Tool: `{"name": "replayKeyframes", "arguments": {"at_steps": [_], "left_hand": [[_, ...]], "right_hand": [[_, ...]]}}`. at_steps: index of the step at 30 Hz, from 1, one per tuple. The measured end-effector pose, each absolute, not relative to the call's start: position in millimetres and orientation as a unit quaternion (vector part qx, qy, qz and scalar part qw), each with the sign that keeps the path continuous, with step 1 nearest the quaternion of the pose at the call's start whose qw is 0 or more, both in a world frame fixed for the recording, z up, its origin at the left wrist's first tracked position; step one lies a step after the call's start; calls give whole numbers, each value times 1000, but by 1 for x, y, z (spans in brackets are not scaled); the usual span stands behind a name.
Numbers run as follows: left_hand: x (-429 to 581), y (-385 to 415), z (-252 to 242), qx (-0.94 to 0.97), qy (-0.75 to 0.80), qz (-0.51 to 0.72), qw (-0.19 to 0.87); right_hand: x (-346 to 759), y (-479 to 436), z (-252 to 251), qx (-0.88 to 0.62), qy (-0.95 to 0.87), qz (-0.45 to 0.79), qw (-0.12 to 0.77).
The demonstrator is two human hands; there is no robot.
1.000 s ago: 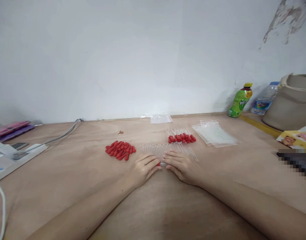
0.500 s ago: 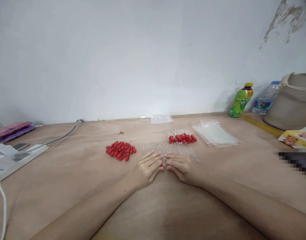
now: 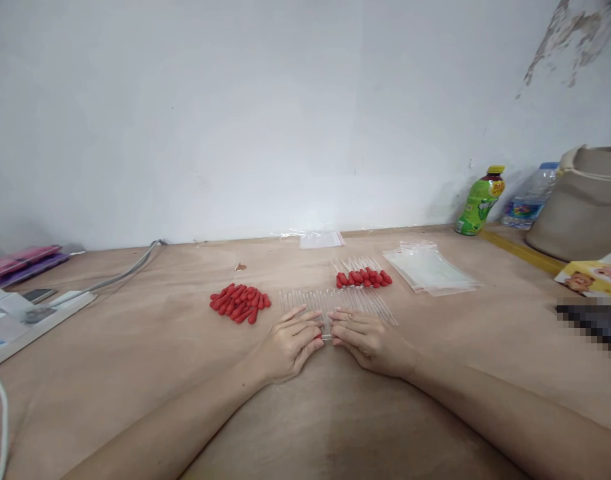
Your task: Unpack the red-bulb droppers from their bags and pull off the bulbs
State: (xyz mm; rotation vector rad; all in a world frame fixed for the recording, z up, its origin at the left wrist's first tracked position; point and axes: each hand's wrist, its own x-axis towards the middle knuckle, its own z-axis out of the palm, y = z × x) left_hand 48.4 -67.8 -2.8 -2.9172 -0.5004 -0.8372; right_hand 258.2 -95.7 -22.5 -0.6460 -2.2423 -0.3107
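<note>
My left hand (image 3: pixel 294 343) is closed in a pinch on a red rubber dropper bulb (image 3: pixel 317 337), most of it covered by the fingers. Facing it, my right hand (image 3: pixel 368 337) pinches a clear glass dropper tube (image 3: pixel 327 337), whose end shows in the narrow gap between my fingertips. Whether tube and bulb are joined I cannot tell. Under and beyond both hands lies a row of clear glass tubes (image 3: pixel 378 305). A pile of red bulbs (image 3: pixel 240 303) lies left of my left hand. Droppers with red bulbs (image 3: pixel 364 277) lie together behind the row.
Flat clear zip bags (image 3: pixel 430 269) are stacked at the right, and another bag (image 3: pixel 321 240) lies by the wall. Farther right stand a green bottle (image 3: pixel 481 203), a water bottle (image 3: pixel 530 200) and a beige bucket (image 3: pixel 580 207). A power strip (image 3: pixel 50 313) with cables lies left.
My left hand has come slightly toward me, still pinching the red bulb. The right hand has barely moved. Slightly more of the glass tube's end shows between them.
</note>
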Motion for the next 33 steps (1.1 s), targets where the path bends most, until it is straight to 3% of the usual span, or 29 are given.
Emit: {"name": "replayKeyframes", "arguments": {"at_steps": [24, 29, 33], "left_hand": [[42, -69, -6, -945, -118, -299, 62], [29, -56, 0, -883, -264, -384, 56], [11, -36, 25, -830, -420, -363, 58]], "right_hand": [[272, -97, -28, -200, -879, -140, 409], [289, -91, -22, -282, -828, -124, 468], [296, -84, -21, -375, -794, -151, 454]]}}
